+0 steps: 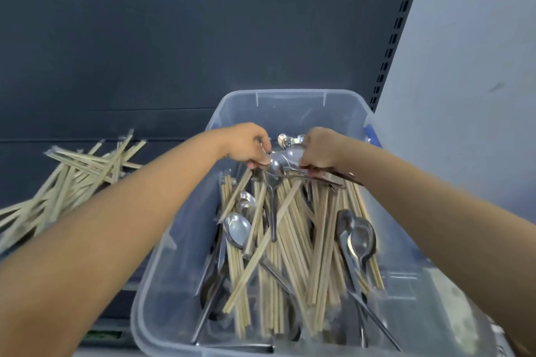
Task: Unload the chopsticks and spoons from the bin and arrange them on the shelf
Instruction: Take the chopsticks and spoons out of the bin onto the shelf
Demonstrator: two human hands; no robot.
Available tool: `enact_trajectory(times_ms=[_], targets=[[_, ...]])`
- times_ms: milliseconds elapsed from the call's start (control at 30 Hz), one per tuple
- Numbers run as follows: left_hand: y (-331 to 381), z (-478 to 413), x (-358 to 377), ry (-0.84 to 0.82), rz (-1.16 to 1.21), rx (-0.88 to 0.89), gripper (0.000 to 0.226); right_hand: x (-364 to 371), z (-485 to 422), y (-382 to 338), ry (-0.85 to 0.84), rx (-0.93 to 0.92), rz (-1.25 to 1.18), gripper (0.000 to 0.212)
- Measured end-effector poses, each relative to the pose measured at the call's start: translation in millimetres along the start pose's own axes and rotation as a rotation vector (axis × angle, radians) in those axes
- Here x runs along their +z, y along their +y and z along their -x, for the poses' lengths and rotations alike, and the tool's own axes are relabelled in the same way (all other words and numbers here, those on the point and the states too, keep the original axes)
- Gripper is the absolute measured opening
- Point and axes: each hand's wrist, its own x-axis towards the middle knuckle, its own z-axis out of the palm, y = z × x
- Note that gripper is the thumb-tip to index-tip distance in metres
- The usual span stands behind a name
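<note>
The clear plastic bin point(179, 264) stands on a dark shelf point(20, 171) and fills the lower middle of the view. Both bare arms reach over its near edge to its far half.

The left hand point(249, 145) is above the far left part of the bin, with fingers curled downward. Its grip is clamped on the spoons point(285, 153), a small bunch of metal ones lifted above the rest. The right hand point(322, 151) is just beside it, above the far right part of the bin. Its grip is closed around thin dark handles of the same bunch, and these stick out to the right of the fist. The shiny bowls of the bunch show between the two hands. One spoon hangs from the bunch with its handle pointing down toward the near side of the bin. The picture is blurred here, so I cannot tell how many spoons each hand holds.

Inside the bin, many pale chopsticks point(290, 255) lie mostly lengthwise, some crossed. More spoons lie among them, along the left and right walls.

To the left of the bin, a loose pile point(72, 180) of chopsticks lies on the shelf, well apart from the bin. Behind the bin is the dark back panel point(203, 23). To its right there is a slotted upright point(397, 29), then a pale wall point(464, 66).
</note>
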Motion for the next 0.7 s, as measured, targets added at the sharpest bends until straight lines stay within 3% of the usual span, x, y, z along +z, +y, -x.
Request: enact_trajectory(times_ms=[100,167,233,333,433,567,700], targets=[[-0.6,0.3,4.4,-0.115,-0.007,-0.047,0.032,-0.8,6.5,-0.9,-0.047,-0.023,0.025,0.011],[0.5,-0.2,7.8,-0.149,0.002,-0.061,0.032,-2.2,5.5,2.3,-0.054,-0.025,-0.026,0.029],[1.8,-0.9,9.0,-0.152,0.016,-0.060,0.028,-1.4,2.3,5.2,-0.064,-0.020,-0.006,0.033],[3.1,-0.7,9.7,-0.163,0.033,-0.049,0.017,2.2,-5.7,9.5,-0.029,-0.008,0.038,0.017],[3.2,-0.2,10.5,-0.167,0.067,-0.043,0.007,3.2,-1.3,8.0,-0.027,0.016,0.002,0.023],[6.5,3.5,7.9,-0.116,0.133,0.009,0.011,4.8,3.8,5.3,-0.082,0.015,-0.150,0.040],[11.1,10.7,1.6,0.064,0.233,0.099,0.015,5.3,3.4,-0.3,-0.033,0.069,-0.259,0.042]])
